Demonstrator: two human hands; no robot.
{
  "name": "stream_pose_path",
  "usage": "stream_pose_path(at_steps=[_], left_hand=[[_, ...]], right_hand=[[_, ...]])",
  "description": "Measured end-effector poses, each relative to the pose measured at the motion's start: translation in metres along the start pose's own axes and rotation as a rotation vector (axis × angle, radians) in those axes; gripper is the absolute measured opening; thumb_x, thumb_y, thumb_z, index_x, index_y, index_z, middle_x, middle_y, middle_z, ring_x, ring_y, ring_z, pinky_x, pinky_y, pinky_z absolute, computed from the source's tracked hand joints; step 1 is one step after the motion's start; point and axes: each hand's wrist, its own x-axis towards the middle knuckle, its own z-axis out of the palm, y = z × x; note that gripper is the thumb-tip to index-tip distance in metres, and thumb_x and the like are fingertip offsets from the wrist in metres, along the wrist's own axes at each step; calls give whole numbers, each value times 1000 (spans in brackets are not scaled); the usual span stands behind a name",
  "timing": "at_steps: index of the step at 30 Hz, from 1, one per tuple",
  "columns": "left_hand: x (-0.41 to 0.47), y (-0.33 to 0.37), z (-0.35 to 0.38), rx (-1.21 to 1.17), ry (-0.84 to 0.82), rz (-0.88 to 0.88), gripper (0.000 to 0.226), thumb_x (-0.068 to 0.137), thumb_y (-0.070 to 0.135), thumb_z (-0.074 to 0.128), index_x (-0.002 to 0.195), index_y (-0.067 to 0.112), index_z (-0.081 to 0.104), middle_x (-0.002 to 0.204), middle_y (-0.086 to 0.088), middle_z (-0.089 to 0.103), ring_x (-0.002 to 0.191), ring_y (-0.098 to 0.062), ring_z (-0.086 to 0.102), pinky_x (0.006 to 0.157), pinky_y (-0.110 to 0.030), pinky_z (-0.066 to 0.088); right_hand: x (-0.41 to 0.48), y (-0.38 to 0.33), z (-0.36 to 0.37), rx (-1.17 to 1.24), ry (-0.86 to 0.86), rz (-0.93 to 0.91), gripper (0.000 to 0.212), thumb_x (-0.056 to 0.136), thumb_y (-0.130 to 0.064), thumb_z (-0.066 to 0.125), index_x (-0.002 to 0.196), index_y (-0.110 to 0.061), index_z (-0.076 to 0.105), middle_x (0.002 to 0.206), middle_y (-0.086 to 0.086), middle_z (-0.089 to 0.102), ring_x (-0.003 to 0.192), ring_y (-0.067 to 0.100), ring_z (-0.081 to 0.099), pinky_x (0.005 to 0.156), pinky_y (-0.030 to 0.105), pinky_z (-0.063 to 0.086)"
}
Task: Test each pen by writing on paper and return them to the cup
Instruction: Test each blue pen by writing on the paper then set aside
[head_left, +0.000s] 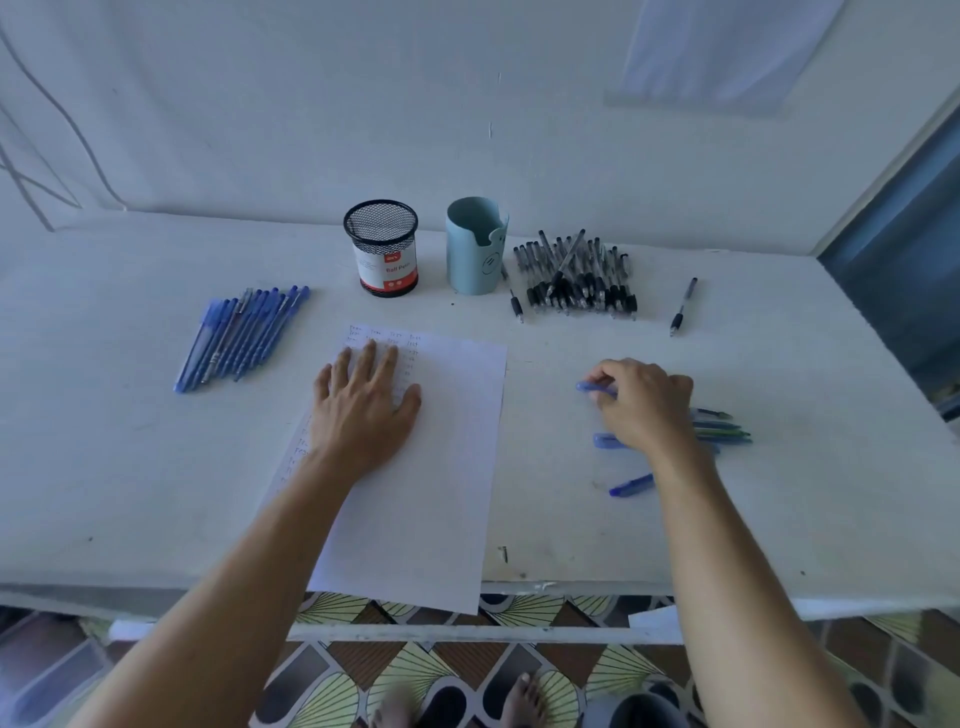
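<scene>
A row of blue pens lies at the left of the white table, side by side and slanting away from the person, well apart from both cups. Right of them the left hand rests palm down on the sheet of paper, fingers straight and slightly spread. The fingertips reach the small rows of writing near the sheet's top. The near edge of the paper hangs over the table's front.

Behind the paper stands a black mesh cup with a white and red label reading "Ball Pen". It is upright, and its mesh shows only the far wall inside. Just right of it stands a pale blue cup, upright, with a notch cut in its rim; its inside cannot be seen from here.

One black pen lies at the foot of the blue cup, and a heap of black pens lies beside it on the table. A lone black pen sits further right.

Nearer the person, the right hand curls its fingers round a blue pen, whose end pokes out to the left. Under and behind the hand lie several blue and green pens, and another blue one lies by the wrist.
</scene>
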Motion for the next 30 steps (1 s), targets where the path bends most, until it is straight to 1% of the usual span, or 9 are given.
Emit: stream_pose_path(at_steps=[5, 10, 12, 15, 17, 19, 25, 28, 30], left_hand=[[-1, 0, 0, -20, 7, 6, 65, 100, 56, 30, 158, 28, 21, 167, -2, 15, 153, -27, 8, 123, -44, 6], [0, 0, 0, -36, 7, -3, 64, 100, 56, 32, 157, 28, 22, 166, -1, 16, 153, -26, 9, 123, -43, 6], [0, -1, 0, -42, 10, -4, 64, 100, 56, 34, 157, 28, 23, 166, -2, 18, 153, -27, 10, 123, -43, 7], [0, -2, 0, -51, 5, 1, 64, 100, 56, 34, 157, 28, 24, 166, -2, 17, 153, -27, 10, 123, -43, 6], [0, -2, -1, -58, 5, 1, 64, 100, 55, 34, 157, 29, 24, 166, -2, 18, 153, -27, 10, 123, -44, 7], [0, -1, -1, -61, 3, 4, 63, 101, 53, 34, 157, 28, 23, 166, -2, 17, 153, -27, 9, 123, -43, 6], [-2, -1, -3, -88, 22, 17, 60, 103, 49, 33, 157, 27, 24, 166, -3, 18, 153, -27, 8, 123, -43, 6], [-2, -2, -3, -114, 26, 17, 58, 102, 48, 35, 156, 27, 27, 165, -1, 21, 153, -25, 10, 123, -43, 6], [-3, -2, -3, -140, 68, 35, 53, 101, 42, 40, 153, 29, 35, 161, 3, 31, 150, -23, 16, 120, -43, 7]], right_hand=[[9, -42, 8, 216, 303, -314, 13, 91, -23, 68, 104, -27, 69, 103, -8, 69, 98, 21, 64, 85, 36, 29], [7, -106, 2, 518, 437, -615, 12, 91, -16, 68, 102, -14, 68, 99, -4, 69, 86, 17, 63, 83, 33, 42], [1, -127, 1, 698, 413, -564, 10, 91, -10, 67, 101, -10, 68, 93, -3, 67, 75, 10, 60, 76, 20, 44], [1, -145, 5, 848, 171, -245, 16, 90, -13, 66, 105, -11, 69, 87, -6, 66, 76, 9, 63, 71, 13, 42], [6, -146, 17, 798, 34, -97, 22, 91, -17, 66, 112, -12, 69, 92, -2, 69, 88, 16, 68, 75, 16, 41], [10, -144, 29, 744, -2, -29, 29, 92, -20, 67, 118, -10, 68, 102, 4, 73, 99, 22, 68, 80, 18, 40], [16, -141, 52, 588, -51, 7, 37, 92, -40, 69, 116, -13, 67, 103, 1, 75, 104, 25, 64, 85, 30, 47], [13, -135, 56, 384, 83, -90, 26, 98, -35, 54, 111, -18, 68, 107, -1, 72, 103, 28, 63, 85, 36, 46], [11, -127, 61, 232, 173, -180, 26, 98, -25, 51, 118, -19, 67, 121, -1, 68, 117, 28, 57, 92, 39, 38]])
